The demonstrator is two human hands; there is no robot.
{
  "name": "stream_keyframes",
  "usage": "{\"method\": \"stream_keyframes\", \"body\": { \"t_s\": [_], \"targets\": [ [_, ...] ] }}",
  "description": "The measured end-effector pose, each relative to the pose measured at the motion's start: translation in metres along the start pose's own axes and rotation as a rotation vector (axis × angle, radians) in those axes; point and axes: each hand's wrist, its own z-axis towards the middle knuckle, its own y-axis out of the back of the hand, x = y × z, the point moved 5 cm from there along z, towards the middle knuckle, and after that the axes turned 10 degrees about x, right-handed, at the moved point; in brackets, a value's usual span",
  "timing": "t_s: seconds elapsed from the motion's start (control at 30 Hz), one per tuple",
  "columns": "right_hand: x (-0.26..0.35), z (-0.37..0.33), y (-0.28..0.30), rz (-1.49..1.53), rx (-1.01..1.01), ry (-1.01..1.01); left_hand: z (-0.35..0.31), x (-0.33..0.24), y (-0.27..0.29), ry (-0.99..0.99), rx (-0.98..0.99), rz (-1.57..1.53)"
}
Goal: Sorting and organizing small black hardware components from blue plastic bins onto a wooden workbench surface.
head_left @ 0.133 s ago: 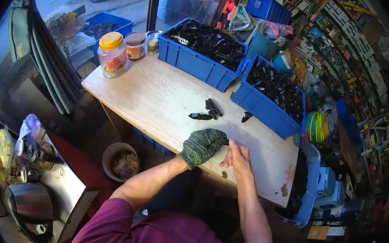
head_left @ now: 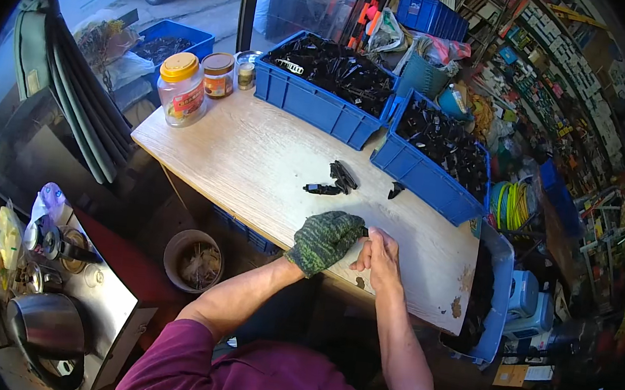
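Over the near edge of the wooden table, my left hand wears a dark green knitted glove and is closed around a small black plastic piece. Only a tip of that piece shows between my hands. My bare right hand meets it there, thumb and fingers curled and pinched against its end. Just beyond my hands lies a small cluster of black plastic parts, and a separate black part rests to their right.
Two blue crates heaped with black parts line the table's far side. A yellow-lidded jar and a brown-lidded jar stand at the far left corner. A bucket is on the floor; a kettle sits lower left.
Both hands stay together at nearly the same spot. The gloved left hand has turned and shifted very slightly; the right hand's fingers remain against the black piece.
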Motion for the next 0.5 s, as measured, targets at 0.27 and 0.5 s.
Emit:
{"method": "stream_keyframes", "body": {
  "t_s": [0.27, 0.5],
  "targets": [
    [-0.01, -0.002, -0.002, 0.194, -0.146, 0.061, -0.003, -0.009, 0.019, -0.011, -0.149, 0.156],
    [-0.011, -0.009, -0.005, 0.248, -0.229, 0.131, 0.011, 0.061, 0.051, 0.328, 0.158, 0.696]
  ]
}}
